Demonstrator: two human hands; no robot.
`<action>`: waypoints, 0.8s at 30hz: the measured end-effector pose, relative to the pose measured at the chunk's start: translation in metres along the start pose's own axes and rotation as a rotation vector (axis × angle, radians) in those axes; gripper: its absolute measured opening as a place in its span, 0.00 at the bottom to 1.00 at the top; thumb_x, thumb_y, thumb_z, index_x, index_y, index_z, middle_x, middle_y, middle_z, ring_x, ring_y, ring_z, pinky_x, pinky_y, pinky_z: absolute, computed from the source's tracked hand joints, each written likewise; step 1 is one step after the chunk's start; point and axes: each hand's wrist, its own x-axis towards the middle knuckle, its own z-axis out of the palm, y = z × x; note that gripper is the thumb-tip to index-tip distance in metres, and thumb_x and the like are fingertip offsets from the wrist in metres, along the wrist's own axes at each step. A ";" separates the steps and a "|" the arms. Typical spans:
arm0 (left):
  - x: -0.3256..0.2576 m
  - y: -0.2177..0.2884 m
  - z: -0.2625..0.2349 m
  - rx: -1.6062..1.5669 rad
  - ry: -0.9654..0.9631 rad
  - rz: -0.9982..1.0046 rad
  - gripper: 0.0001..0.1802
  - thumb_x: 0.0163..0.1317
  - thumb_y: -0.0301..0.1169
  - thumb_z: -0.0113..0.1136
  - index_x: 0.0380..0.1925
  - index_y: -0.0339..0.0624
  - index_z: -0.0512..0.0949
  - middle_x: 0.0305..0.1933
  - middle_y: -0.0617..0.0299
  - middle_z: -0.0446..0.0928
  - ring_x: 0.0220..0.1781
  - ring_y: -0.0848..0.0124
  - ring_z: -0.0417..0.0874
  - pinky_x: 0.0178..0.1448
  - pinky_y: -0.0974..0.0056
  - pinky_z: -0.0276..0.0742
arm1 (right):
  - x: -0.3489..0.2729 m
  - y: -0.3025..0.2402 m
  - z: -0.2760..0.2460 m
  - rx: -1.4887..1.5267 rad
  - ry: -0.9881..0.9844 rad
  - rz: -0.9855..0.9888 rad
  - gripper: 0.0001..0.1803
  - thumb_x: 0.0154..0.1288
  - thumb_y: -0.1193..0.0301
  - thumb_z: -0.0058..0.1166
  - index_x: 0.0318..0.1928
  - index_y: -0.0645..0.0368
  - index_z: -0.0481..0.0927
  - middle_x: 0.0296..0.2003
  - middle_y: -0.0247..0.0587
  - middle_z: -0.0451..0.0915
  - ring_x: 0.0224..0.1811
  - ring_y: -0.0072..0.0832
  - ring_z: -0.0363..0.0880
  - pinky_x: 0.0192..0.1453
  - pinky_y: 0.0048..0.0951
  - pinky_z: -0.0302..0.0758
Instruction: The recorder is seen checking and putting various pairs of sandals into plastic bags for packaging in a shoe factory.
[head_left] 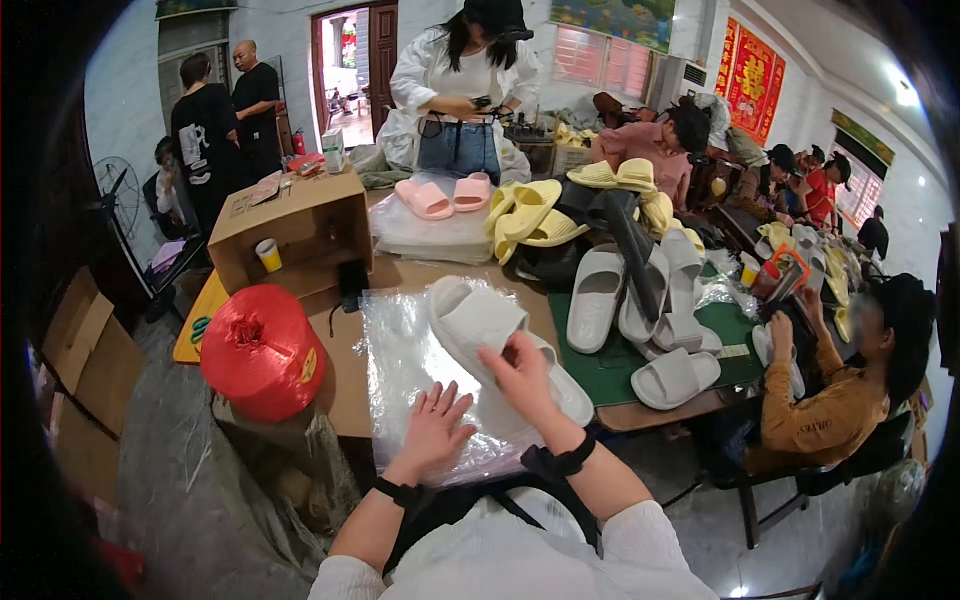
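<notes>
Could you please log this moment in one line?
left hand: open, palm down on clear plastic; right hand: at pale slippers; slippers: on clear plastic; red roll: left of plastic

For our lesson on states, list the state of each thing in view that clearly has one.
Left hand: open, palm down
Right hand: curled
Nearest slippers: lying on clear plastic
Tabletop box: open-fronted
Left cup: upright
Wooden door: open
Red bundle: gathered on top
</notes>
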 end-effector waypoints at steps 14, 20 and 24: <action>0.003 -0.009 0.009 0.093 -0.067 -0.021 0.32 0.65 0.53 0.55 0.62 0.43 0.76 0.69 0.47 0.70 0.75 0.46 0.61 0.81 0.43 0.44 | -0.047 0.064 -0.025 -0.318 -0.297 -0.008 0.22 0.60 0.60 0.67 0.45 0.67 0.79 0.36 0.48 0.83 0.37 0.38 0.84 0.42 0.36 0.79; -0.002 -0.016 0.015 0.099 -0.004 -0.005 0.32 0.65 0.54 0.54 0.61 0.44 0.76 0.68 0.46 0.71 0.74 0.45 0.62 0.81 0.43 0.43 | -0.016 0.023 -0.062 -0.934 -0.159 -0.058 0.25 0.55 0.61 0.71 0.45 0.66 0.79 0.44 0.51 0.80 0.47 0.44 0.80 0.51 0.37 0.77; 0.000 -0.011 0.011 0.065 -0.033 -0.005 0.32 0.65 0.55 0.52 0.60 0.45 0.78 0.68 0.48 0.72 0.74 0.46 0.63 0.81 0.43 0.44 | -0.005 0.065 -0.069 -1.212 -0.382 -0.057 0.29 0.56 0.53 0.66 0.45 0.67 0.80 0.48 0.53 0.78 0.50 0.47 0.78 0.53 0.43 0.76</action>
